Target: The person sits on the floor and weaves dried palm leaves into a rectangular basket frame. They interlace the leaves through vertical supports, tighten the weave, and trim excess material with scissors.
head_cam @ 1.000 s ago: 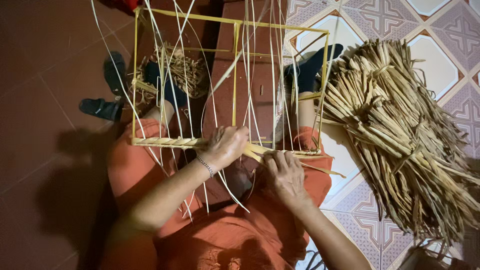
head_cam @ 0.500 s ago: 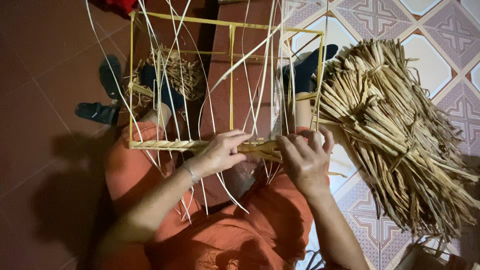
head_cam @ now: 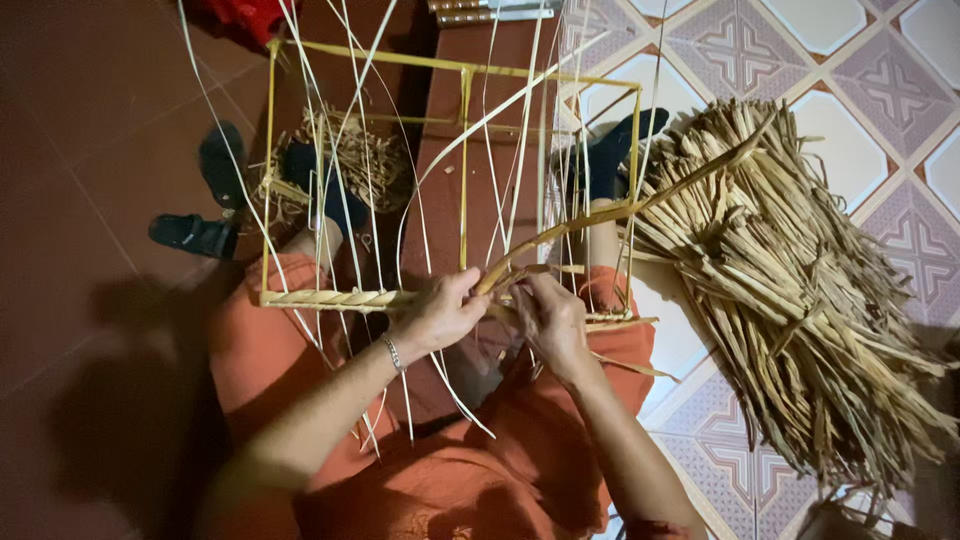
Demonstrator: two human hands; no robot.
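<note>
Both hands sit closer together than half a second ago, and a long flat reed strip now runs up and right from the grips toward the heap. Left hand: grip closed around the near end of that strip, right at the frame's bottom rail. Right hand: fingers curled shut, pinching strip material just right of the left grip; exactly which strand, can't tell. Yellow cane frame stands upright on the lap, bottom rail passing under both grips, its left part already wrapped in woven strip. Thin pale strands rise above the grips and cross the frame, partly blocking the view. Right of the grips: big heap of dried reeds on the tiled floor. Left, well apart: dark sandal. Silver bracelet on left wrist.
</note>
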